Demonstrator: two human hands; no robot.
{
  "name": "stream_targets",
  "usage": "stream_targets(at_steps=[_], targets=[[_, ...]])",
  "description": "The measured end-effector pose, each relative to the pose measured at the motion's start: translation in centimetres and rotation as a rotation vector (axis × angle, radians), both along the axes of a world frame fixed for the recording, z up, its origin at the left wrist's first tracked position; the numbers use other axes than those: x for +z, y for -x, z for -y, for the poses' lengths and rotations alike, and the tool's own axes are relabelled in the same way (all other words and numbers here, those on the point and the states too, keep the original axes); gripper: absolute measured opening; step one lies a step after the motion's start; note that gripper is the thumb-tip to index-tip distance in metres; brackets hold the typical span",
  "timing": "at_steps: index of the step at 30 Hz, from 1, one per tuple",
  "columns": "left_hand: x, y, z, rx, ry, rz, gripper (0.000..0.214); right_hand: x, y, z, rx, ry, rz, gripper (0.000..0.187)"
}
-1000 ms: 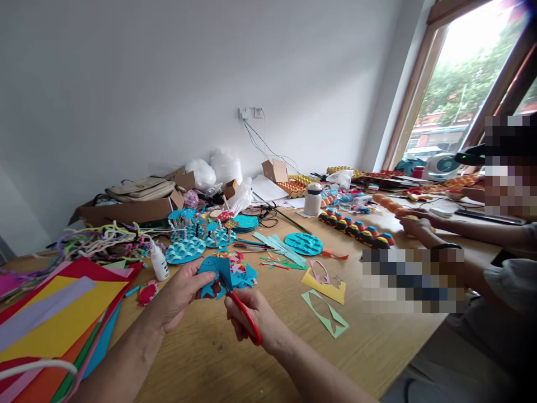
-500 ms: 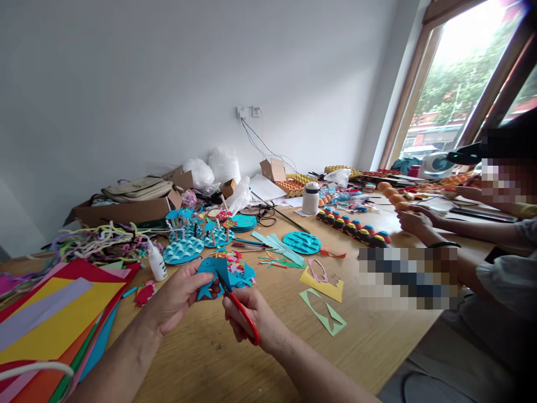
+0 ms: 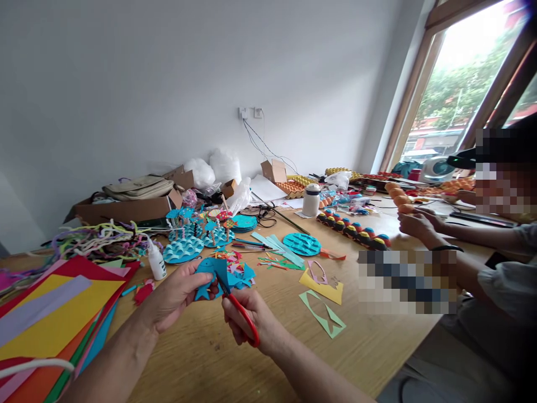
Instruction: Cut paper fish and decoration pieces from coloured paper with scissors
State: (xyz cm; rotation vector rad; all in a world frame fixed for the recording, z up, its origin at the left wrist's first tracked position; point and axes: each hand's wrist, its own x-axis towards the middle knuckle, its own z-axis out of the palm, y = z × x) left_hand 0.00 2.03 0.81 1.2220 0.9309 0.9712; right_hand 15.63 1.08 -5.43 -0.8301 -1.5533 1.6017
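Pinched between the thumb and fingers of my left hand (image 3: 184, 294) is a piece of blue paper (image 3: 203, 272), partly cut into a fish-like outline. My right hand (image 3: 250, 313) is closed around the red handles of a pair of scissors (image 3: 240, 307). Their dark blades meet the right side of the paper, where a blue flap stands up. Just behind my hands lie blue paper scraps (image 3: 242, 275). A white glue bottle (image 3: 156, 262) stands to the left of my left hand.
Coloured paper sheets (image 3: 62, 313) are stacked at the left. Blue egg-tray discs (image 3: 183, 250) and paper fish on sticks stand behind. Cut-out paper frames (image 3: 322, 313) lie to the right. A white flask (image 3: 311, 200) stands further back. A co-worker's hands (image 3: 415, 223) hold an orange egg-tray strip.
My hands, the blue paper and the scissors stay almost in place. At the right, the co-worker's hands and orange strip have shifted slightly. The camera view has moved a little.
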Motion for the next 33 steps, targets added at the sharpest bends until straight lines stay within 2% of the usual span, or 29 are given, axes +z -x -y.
stream_targets(at_steps=[11,18,23,33], targets=[[1.0,0.4,0.6,-0.008,0.015,-0.121,0.005,0.3,0.5,0.2,-0.051,0.026,0.104,0.042],[0.5,0.6,0.3,-0.036,0.005,-0.102,0.007,0.0,0.4,0.1,-0.053,0.02,0.075,0.044],[0.0,0.7,0.2,-0.022,-0.009,-0.072,0.011,-0.2,0.1,-0.1,-0.01,0.01,-0.015,0.05],[-0.4,0.0,0.2,0.035,0.005,-0.06,0.016,-0.2,-0.2,0.2,0.075,-0.031,-0.192,0.045]])
